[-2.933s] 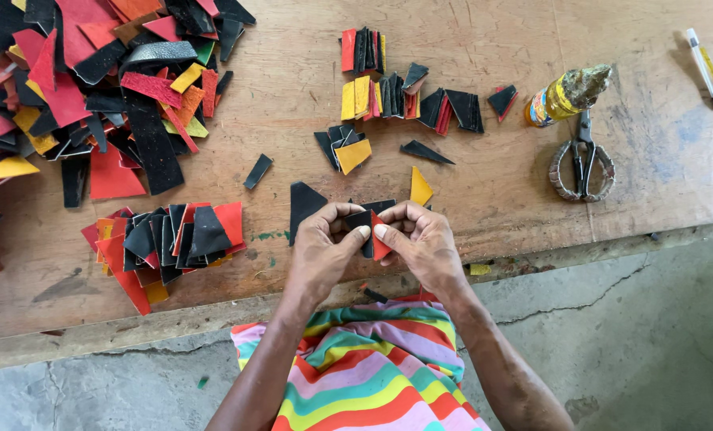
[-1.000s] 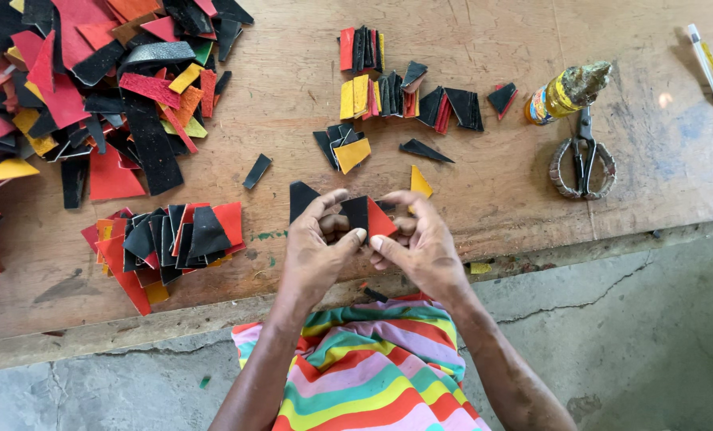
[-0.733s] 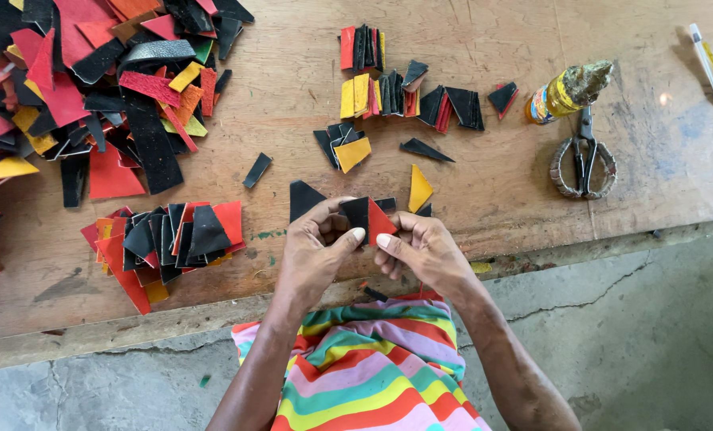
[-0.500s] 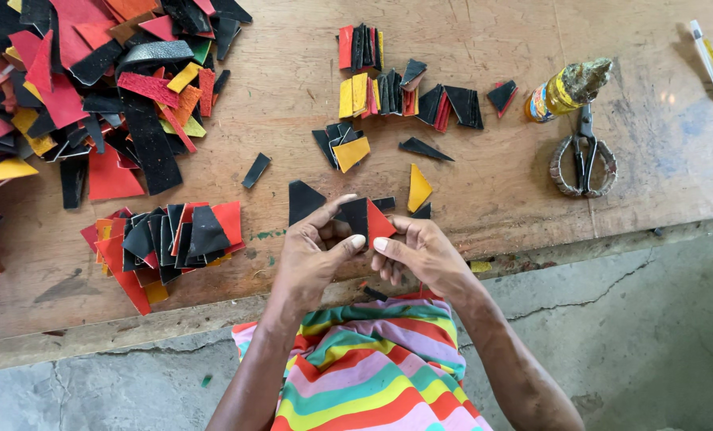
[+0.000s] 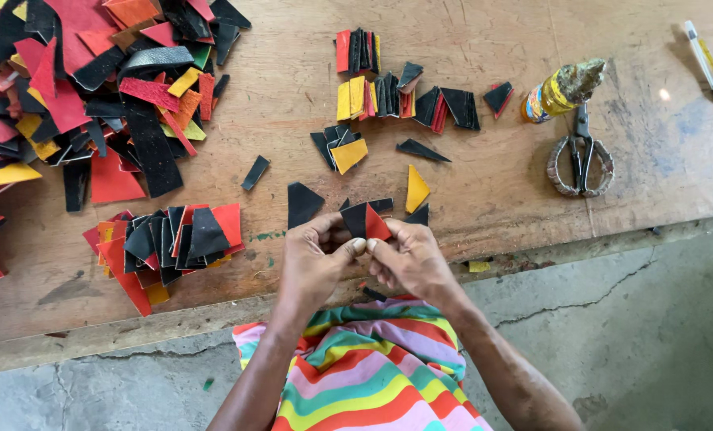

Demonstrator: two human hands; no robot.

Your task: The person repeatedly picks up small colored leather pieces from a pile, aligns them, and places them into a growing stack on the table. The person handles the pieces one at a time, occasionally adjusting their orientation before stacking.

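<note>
Left hand (image 5: 315, 257): pinches black triangle (image 5: 355, 219).
Right hand (image 5: 408, 257): pinches red triangle (image 5: 376, 226).
Tip: keep edges aligned, press firmly.

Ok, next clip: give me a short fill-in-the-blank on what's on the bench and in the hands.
1. Both hands, left hand and right hand, pinch a small piece that is black and ____.
2. The scissors lie just below a ____ bottle.
3. A lone ____ triangle lies just beyond the right hand.
4. The person's lap shows ____ cloth.

Missing: red; yellow; yellow; striped
</note>
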